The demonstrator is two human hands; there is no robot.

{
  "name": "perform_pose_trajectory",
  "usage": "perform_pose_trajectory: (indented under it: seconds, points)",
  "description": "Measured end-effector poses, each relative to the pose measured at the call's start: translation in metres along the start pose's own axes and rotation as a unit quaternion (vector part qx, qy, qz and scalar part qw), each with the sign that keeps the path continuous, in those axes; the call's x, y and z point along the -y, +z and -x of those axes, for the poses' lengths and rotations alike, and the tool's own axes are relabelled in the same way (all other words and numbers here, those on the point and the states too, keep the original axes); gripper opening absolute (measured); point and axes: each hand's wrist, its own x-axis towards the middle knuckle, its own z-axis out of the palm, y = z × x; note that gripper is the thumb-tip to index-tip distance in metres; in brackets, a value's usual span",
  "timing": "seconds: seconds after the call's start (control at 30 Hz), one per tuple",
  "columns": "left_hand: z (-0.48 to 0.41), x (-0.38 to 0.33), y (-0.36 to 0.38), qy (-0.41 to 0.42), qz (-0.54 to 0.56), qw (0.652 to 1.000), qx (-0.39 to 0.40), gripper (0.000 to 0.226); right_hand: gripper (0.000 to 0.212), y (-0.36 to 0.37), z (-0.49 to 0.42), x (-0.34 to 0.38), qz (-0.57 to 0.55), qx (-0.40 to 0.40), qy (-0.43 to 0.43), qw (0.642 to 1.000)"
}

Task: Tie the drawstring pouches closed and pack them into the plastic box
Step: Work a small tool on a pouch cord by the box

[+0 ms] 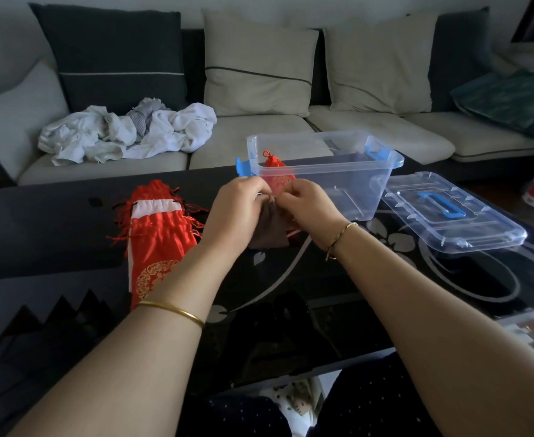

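Observation:
A small brown drawstring pouch point(268, 230) hangs over the dark table, held at its top between both hands. My left hand point(237, 209) pinches the pouch's mouth from the left, and my right hand point(309, 205) pinches it from the right; the cords are hidden by my fingers. Just behind my hands stands the clear plastic box point(354, 181) with blue latches. A tied red pouch point(273, 167) sits inside it at its left end. A pile of flat red pouches point(158, 228) with gold print lies on the table to the left.
The box's clear lid point(451, 212) with a blue handle lies on the table to the right of the box. Behind the black glass table point(54, 228) runs a sofa with cushions and a heap of white cloth point(126, 130).

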Motion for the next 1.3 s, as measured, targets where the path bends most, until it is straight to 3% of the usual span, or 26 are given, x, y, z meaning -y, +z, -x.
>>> perform_pose_trajectory:
  seconds: [0.17, 0.27, 0.37, 0.47, 0.67, 0.8, 0.97, 1.1, 1.3]
  points:
    - [0.001, 0.002, -0.001, 0.023, -0.042, 0.999, -0.013, 0.011, 0.029, -0.005, 0.002, 0.002, -0.062, 0.053, 0.087, 0.993]
    - [0.003, 0.000, -0.001, 0.029, -0.077, 0.997, -0.006, 0.016, 0.034, -0.005, 0.004, 0.010, -0.178, 0.064, 0.191, 0.963]
    - [0.005, -0.003, -0.001, 0.050, -0.130, 0.990, -0.005, 0.020, 0.038, -0.004, 0.005, 0.019, -0.277, 0.042, 0.266, 0.922]
    - [0.005, -0.001, -0.001, 0.038, -0.156, 0.987, -0.007, 0.025, 0.039, -0.005, 0.004, 0.018, -0.269, 0.003, 0.285, 0.920]
    - [0.002, 0.008, -0.002, -0.083, -0.075, 0.993, 0.024, 0.028, 0.030, -0.007, 0.002, 0.004, -0.242, -0.031, 0.313, 0.918]
    - [-0.004, -0.004, -0.005, -0.200, 0.153, 0.967, 0.023, 0.028, 0.033, 0.000, 0.001, 0.000, -0.273, -0.031, 0.331, 0.903]
    - [-0.003, -0.006, -0.004, -0.258, 0.363, 0.894, 0.045, 0.042, 0.038, 0.011, 0.000, -0.002, -0.245, -0.020, 0.321, 0.915]
    - [-0.004, -0.002, -0.004, -0.290, 0.402, 0.865, 0.074, 0.032, 0.031, 0.004, 0.000, -0.003, -0.176, -0.030, 0.281, 0.943]
    - [-0.002, 0.005, -0.002, -0.323, 0.405, 0.847, 0.121, 0.008, 0.038, -0.005, -0.002, -0.010, -0.040, -0.079, 0.109, 0.990]
